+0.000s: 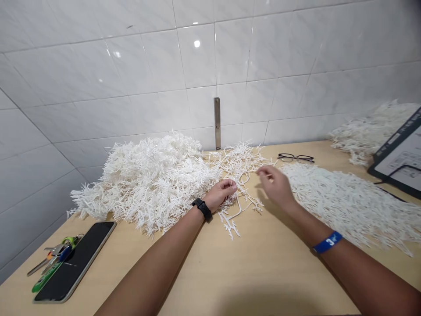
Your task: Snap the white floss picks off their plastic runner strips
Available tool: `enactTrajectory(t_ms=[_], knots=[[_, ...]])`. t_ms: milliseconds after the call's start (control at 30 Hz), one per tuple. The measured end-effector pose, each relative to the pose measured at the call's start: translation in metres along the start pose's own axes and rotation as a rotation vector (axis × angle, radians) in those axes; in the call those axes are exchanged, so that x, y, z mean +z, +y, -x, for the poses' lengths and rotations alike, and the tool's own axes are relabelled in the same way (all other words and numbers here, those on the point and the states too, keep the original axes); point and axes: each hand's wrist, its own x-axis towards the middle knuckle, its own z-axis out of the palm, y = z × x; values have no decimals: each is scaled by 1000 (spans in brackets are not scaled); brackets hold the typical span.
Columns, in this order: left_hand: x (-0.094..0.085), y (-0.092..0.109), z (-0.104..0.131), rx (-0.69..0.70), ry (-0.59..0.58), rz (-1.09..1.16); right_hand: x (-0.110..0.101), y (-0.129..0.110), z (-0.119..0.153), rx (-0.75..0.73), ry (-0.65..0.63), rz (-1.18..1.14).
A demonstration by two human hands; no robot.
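My left hand (221, 193) has its thumb and fingers pinched on a white branched plastic piece (237, 210), whose thin arms hang down toward the table. My right hand (275, 185) is raised to the right of it, slightly blurred, with fingers curled and the thumb near the index finger. Whatever it may hold is too small to make out. A large heap of white branched plastic pieces (154, 180) lies left of and behind my left hand. Between and beyond both hands is a looser tangle of bare white stems (241, 158).
Right of my right hand spreads a flat pile of small white pieces (342, 202). Eyeglasses (295, 157) lie behind it. Another white heap (371, 131) and a dark-framed board (401, 153) stand at far right. A phone (77, 259) and keys (54, 254) lie front left.
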Motion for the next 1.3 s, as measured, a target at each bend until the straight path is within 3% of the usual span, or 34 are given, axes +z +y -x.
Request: enactTrajectory(t_ms=[67,133,267,667,800,1000,1067,1200,1300], knots=[[1,0,0,29,-12,-16,15,-8,12,21,-288,-56],[1,1,0,51,-37,-15,27,-9,19,-18,-440,-41],[3,2,1,50,-56,6,36,-1,22,-57,-501,-48],[2,5,4,-23,-139,85,29,-7,22,-56,-636,-296],[0,3,2,-33,-51,131,22,-8,19,-23,-503,-234],[1,2,1,-44,-8,115,-21,19,-15,161,112,-42],[3,4,1,-49,-2,118,-32,29,-26,202,221,93],[5,7,4,-42,24,108,-30,30,-27,28,212,290],[4,7,4,-24,40,77,-11,12,-10,-43,24,178]])
